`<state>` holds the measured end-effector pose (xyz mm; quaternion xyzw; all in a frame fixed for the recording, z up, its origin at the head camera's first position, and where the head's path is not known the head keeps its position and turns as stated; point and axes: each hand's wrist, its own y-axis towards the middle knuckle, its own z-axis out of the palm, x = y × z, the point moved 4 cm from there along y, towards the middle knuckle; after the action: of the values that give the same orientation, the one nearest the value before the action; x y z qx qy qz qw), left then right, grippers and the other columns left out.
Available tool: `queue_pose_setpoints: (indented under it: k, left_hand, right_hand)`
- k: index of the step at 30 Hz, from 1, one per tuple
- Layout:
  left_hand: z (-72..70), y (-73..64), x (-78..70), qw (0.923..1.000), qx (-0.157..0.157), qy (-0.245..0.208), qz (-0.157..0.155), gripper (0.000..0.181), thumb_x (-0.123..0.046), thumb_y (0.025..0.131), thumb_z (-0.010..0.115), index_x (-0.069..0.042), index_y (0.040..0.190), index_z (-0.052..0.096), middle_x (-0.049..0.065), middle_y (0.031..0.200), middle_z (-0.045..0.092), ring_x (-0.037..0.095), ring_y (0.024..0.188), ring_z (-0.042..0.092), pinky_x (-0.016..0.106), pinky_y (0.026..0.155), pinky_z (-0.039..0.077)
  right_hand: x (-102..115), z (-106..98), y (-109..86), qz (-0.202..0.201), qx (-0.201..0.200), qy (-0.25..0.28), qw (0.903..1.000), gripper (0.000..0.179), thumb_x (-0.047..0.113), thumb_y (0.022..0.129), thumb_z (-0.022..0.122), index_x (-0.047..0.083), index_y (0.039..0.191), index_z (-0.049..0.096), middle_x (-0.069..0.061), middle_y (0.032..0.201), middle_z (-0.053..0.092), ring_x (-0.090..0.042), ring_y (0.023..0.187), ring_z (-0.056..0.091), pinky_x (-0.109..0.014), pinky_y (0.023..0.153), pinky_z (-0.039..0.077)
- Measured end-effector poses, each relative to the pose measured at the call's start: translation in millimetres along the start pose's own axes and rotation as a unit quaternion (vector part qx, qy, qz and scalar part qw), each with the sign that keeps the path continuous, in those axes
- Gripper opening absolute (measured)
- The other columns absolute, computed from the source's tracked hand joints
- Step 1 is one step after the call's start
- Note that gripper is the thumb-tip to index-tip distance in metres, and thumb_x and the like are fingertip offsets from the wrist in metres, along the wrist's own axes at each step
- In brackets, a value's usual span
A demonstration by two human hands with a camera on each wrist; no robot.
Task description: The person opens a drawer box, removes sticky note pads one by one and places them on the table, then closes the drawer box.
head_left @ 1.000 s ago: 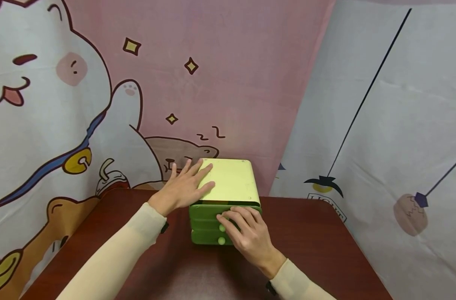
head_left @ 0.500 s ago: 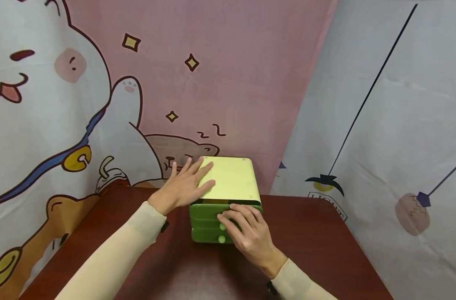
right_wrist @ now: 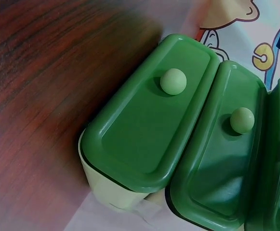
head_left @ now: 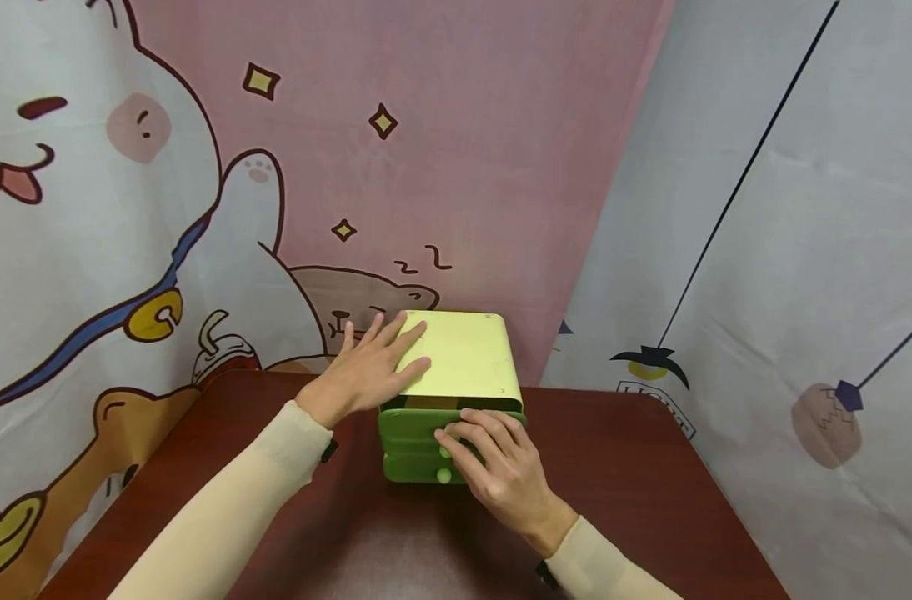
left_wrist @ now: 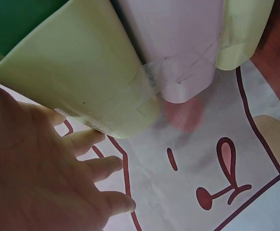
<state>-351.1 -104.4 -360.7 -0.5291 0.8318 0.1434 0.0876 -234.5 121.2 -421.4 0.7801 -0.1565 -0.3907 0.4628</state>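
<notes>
A small chest of drawers with a pale yellow top (head_left: 467, 354) and green fronts stands on the table. My left hand (head_left: 366, 367) lies with fingers spread over the top's left edge. In the left wrist view, that hand (left_wrist: 48, 168) is beside the pale yellow side (left_wrist: 91, 67). My right hand (head_left: 501, 467) is at the top drawer (head_left: 411, 423), thumb and fingers curled where its knob is hidden. A dark gap shows above this drawer, which sticks out slightly. In the right wrist view, two lower drawers (right_wrist: 144, 125) sit closed, each with a round light-green knob (right_wrist: 173, 81).
The dark red-brown wooden table (head_left: 613, 483) extends on both sides of the chest. Directly behind it hangs a pink and white cartoon-printed cloth (head_left: 501, 167). A pink panel (left_wrist: 178, 43) shows on the chest's side in the left wrist view.
The top drawer has come slightly toward me with my right hand, and the gap beneath the yellow top has widened. My left hand stays in place on the chest. The head view has tilted a little.
</notes>
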Motion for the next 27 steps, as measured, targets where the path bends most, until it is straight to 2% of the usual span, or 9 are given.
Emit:
queue_pose_setpoints:
  k: [18,27]
  left_hand:
    - [-1.3,1.6,-1.5,0.9999,-0.008,-0.005,0.004,0.08,-0.074,0.12,0.038,-0.034,0.188,0.025,0.007,0.199,0.011,0.045,0.185,0.003,0.083,0.142,-0.006]
    - [0.9,1.0,-0.4,0.9999,-0.009,-0.007,0.002,0.08,-0.073,0.12,0.039,-0.035,0.188,0.026,0.007,0.199,0.011,0.046,0.185,0.004,0.084,0.142,-0.006]
  right_hand:
    - [1.2,-6.3,4.0,-0.02,-0.003,0.004,0.9998,0.023,0.012,0.118,0.069,0.011,0.12,0.092,-0.006,0.108,0.085,-0.03,0.113,0.081,-0.045,0.099,0.062]
    - [3.7,-8.6,1.8,-0.026,-0.011,0.022,0.9993,0.022,0.01,0.117,0.07,0.01,0.121,0.092,-0.006,0.11,0.085,-0.031,0.117,0.081,-0.049,0.102,0.063]
